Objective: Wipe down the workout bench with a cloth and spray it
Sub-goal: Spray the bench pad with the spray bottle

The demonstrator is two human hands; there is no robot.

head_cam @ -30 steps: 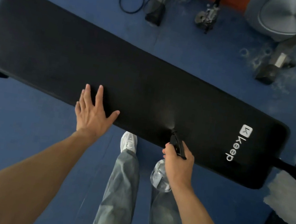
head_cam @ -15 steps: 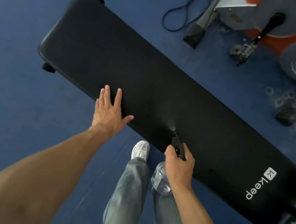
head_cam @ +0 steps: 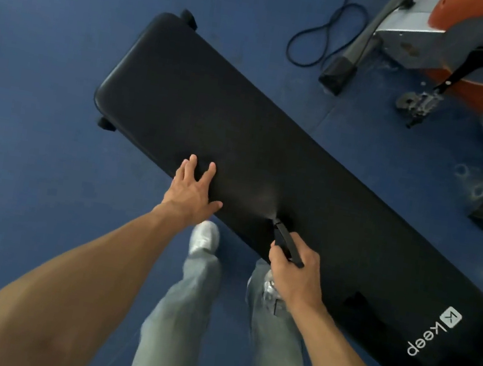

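Observation:
A long black padded workout bench (head_cam: 314,168) with a white "Keep" logo runs diagonally across the blue floor. My right hand (head_cam: 296,269) grips a clear spray bottle (head_cam: 283,240) with a black trigger head at the bench's near edge. A faint mist leaves its nozzle over the pad. My left hand (head_cam: 192,188) rests flat on the near edge of the bench, fingers spread, left of the bottle. No cloth shows in this view.
An orange and grey exercise bike (head_cam: 460,52) with a pedal stands beyond the bench at the upper right. A black cable (head_cam: 324,38) loops on the floor beside it. My legs and a white shoe (head_cam: 203,238) are against the bench's near side.
The view has swung left along the bench, so its left end comes nearer the centre. Both hands have moved left along the near edge. The white cloth at the right has left the view.

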